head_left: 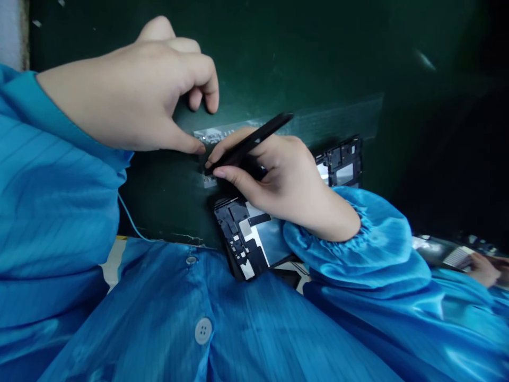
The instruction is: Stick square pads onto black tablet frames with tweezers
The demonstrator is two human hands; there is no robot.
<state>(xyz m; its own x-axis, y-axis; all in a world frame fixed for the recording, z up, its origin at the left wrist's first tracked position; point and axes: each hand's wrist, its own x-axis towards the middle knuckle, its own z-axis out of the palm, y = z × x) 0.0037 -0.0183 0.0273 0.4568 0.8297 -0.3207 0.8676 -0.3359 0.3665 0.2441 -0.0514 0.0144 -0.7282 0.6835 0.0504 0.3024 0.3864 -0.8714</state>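
Note:
My right hand (pixel 286 175) grips what look like black tweezers (pixel 254 140), held like a pen. Their tip points down to the left, close to a clear plastic film strip (pixel 214 132) lying on the green mat. My left hand (pixel 147 90) is to the left of it, thumb stretched out with its tip at the film's left edge. The other left fingers are bent, apart from the thumb, with nothing between them. Below my right hand lies a phone frame (pixel 234 233) with black and silver inner parts, near the mat's front edge. My wrist and sleeve partly cover it.
A second phone frame (pixel 345 164) lies behind my right wrist. A long clear strip (pixel 350 119) runs to the right on the green mat (pixel 278 63). A blue cord (pixel 131 217) hangs by my left sleeve. Another person's hand (pixel 483 270) is at the far right, near phone parts.

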